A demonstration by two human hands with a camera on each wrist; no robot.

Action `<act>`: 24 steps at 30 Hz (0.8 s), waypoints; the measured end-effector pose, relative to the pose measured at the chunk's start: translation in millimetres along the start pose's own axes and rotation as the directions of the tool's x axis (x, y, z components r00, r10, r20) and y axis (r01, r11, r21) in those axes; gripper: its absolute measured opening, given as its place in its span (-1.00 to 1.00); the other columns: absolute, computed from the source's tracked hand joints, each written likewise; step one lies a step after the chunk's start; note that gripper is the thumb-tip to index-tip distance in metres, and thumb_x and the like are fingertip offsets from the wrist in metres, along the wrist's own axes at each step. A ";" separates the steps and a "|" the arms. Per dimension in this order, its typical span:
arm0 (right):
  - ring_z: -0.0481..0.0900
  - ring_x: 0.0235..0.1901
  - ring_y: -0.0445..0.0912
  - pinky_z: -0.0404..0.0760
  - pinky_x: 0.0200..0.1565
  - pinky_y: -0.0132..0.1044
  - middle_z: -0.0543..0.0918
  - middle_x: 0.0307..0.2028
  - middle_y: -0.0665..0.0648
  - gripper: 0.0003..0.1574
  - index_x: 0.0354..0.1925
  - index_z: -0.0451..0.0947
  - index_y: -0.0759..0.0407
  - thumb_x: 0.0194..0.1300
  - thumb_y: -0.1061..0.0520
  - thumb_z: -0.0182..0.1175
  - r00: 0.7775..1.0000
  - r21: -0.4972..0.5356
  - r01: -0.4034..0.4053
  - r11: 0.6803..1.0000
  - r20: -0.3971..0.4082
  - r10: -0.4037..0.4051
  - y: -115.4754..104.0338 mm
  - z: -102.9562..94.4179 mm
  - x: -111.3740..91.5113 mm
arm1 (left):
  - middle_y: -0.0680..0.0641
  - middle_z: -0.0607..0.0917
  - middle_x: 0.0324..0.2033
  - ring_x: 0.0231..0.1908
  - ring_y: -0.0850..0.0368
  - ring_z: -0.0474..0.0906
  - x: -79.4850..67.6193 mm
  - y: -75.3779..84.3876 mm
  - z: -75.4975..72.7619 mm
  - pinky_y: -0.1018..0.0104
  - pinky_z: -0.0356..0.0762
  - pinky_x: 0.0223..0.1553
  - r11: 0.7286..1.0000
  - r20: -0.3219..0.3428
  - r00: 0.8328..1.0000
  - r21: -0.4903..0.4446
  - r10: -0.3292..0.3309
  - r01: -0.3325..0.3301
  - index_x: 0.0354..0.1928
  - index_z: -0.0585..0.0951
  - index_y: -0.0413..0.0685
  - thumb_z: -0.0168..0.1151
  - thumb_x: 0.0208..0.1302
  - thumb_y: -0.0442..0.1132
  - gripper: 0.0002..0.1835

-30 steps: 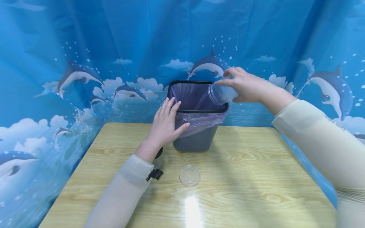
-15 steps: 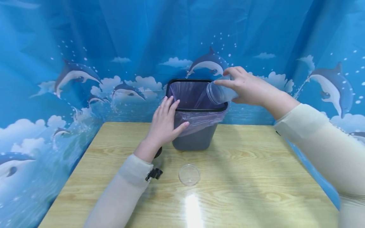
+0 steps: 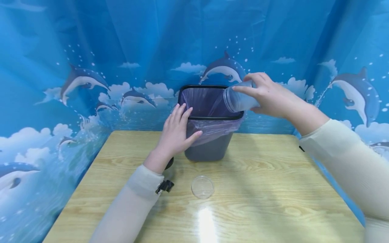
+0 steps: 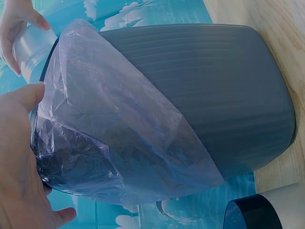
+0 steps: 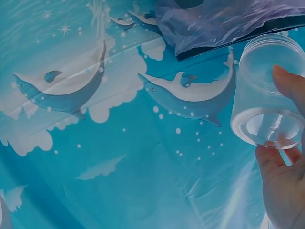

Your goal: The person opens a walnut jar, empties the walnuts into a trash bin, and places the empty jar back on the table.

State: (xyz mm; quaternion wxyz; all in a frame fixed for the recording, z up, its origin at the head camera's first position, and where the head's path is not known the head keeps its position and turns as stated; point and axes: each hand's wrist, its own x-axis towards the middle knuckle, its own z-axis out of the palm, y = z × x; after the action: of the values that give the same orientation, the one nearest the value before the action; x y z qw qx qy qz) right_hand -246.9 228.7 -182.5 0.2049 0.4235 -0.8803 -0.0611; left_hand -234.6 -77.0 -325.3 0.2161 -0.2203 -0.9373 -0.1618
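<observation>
A grey trash bin (image 3: pixel 206 148) with a black rim stands at the back of the table, a thin purple plastic bag (image 4: pixel 119 129) folded over its edge. My right hand (image 3: pixel 270 94) grips a clear plastic jar (image 5: pixel 267 81) between thumb and fingers. The jar lies tilted, its threaded mouth over the bin's right rim; it looks empty in the right wrist view. My left hand (image 3: pixel 174 131) rests with straight fingers on the bin's near left rim. On the table in front of the bin lies a round clear lid (image 3: pixel 202 187).
Partly hidden behind my left wrist is a black-topped object (image 3: pixel 169 164); the left wrist view shows a dark-banded cylinder (image 4: pixel 252 214) beside the bin. A blue dolphin-print curtain (image 3: pixel 136 50) hangs behind the wooden table (image 3: pixel 267 175).
My right hand has shifted slightly to the right with the jar, and its forearm has dropped a little. The left hand keeps its place on the bin.
</observation>
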 end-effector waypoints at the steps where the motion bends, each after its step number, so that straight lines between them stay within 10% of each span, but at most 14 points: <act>1: 0.16 0.16 0.25 0.53 -0.24 0.05 0.23 0.19 0.33 0.07 0.30 0.27 -0.06 -0.20 0.31 0.47 1.000 -0.001 0.018 1.000 -0.025 -0.018 -1.0 0.9 -2.2 | 0.00 -0.20 0.43 0.40 0.05 -0.41 -0.2 0.1 0.2 -0.10 -0.14 0.31 1.000 0.001 1.000 -0.001 0.001 -0.001 0.44 -0.12 0.15 -0.16 0.13 0.46 -0.05; 24: 0.25 0.09 0.29 0.39 -0.12 0.20 0.31 0.12 0.41 0.10 0.22 0.38 0.00 -0.39 0.31 0.54 0.940 0.063 0.049 0.997 -0.341 -0.024 -18.7 1.4 -40.9 | 0.01 -0.21 0.43 0.40 0.07 -0.42 0.7 0.3 1.1 -0.12 -0.11 0.29 1.000 -0.003 1.000 -0.010 -0.003 0.003 0.44 -0.15 0.19 -0.15 0.13 0.46 -0.05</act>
State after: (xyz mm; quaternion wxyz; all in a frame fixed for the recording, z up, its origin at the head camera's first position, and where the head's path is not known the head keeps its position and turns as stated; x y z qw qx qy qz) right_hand -211.2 248.2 -201.7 0.3375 0.4508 -0.8254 0.0404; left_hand -235.3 -76.1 -325.9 0.2160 -0.2196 -0.9366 -0.1671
